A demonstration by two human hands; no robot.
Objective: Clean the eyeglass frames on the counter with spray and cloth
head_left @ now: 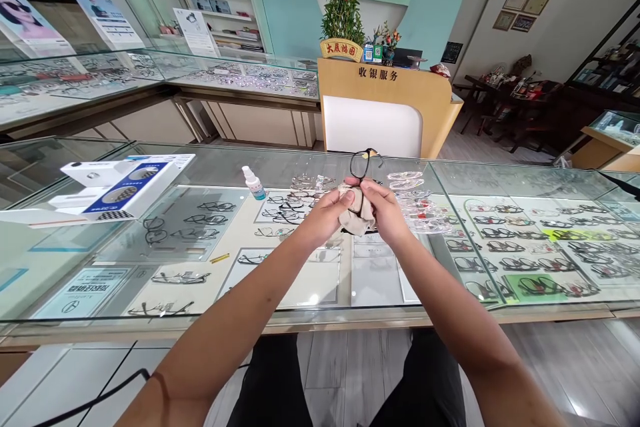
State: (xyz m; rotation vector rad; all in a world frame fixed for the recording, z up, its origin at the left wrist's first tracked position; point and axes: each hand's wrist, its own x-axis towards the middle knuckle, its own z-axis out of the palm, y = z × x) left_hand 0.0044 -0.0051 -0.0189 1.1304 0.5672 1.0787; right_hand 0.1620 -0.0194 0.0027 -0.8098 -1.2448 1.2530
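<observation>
Over the glass counter, straight ahead at twelve o'clock, both hands are meeting, and it's looking like a lens-wiping job! The left hand is bunching a beige cloth, its thumb lying across the fabric; the right hand is gripping from the three-o'clock side, its fingers narrowed around it too. Caught between them, dark-rimmed eyeglasses are poking out toward twelve o'clock, one lens showing, the rest hiding in the folds. Which fingers are bearing the frame, I'm not able to tell.

And what is good form demanding? By my reckoning, one hand should be steadying the rim right beside the covered lens, not hanging on by a temple, so the bridge isn't twisting. Thumb and finger should be pressing lightly and evenly on both faces, using a clean fold, because trapped grit is always threatening a scratch! Out toward ten o'clock from the cloth, a spray bottle is standing upright, perhaps useful for stubborn smears. Near three o'clock, clear-framed glasses are lying close by, so the wrists should be staying high.
</observation>
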